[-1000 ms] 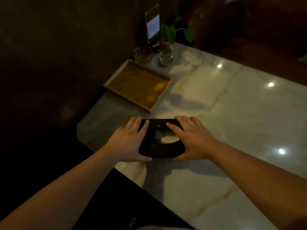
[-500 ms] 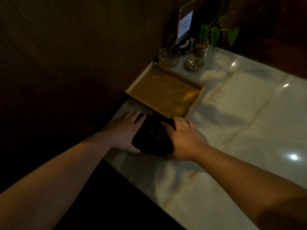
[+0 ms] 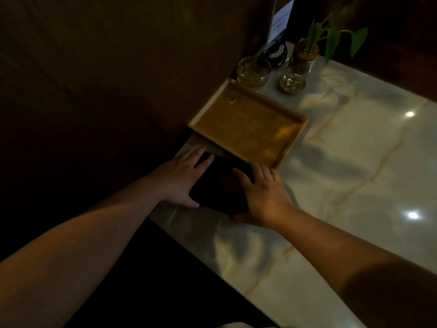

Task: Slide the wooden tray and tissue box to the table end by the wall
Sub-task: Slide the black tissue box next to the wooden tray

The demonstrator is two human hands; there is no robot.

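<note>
A black tissue box (image 3: 221, 185) lies on the white marble table (image 3: 354, 185) near its left edge by the dark wall. My left hand (image 3: 183, 177) presses its left side and my right hand (image 3: 262, 192) covers its right side, so both grip it. Just beyond the box, touching or nearly touching its far end, sits the empty wooden tray (image 3: 248, 124), with its left rim against the wall.
Behind the tray stand a glass dish (image 3: 253, 71), a glass jar with a green plant (image 3: 298, 69), a dark round object (image 3: 275, 52) and a card sign (image 3: 279, 22). The dark wall (image 3: 118, 79) runs along the table's left side.
Both hands have pushed the tissue box forward and left along the table, from well short of the tray up to the tray's near end by the wall.
</note>
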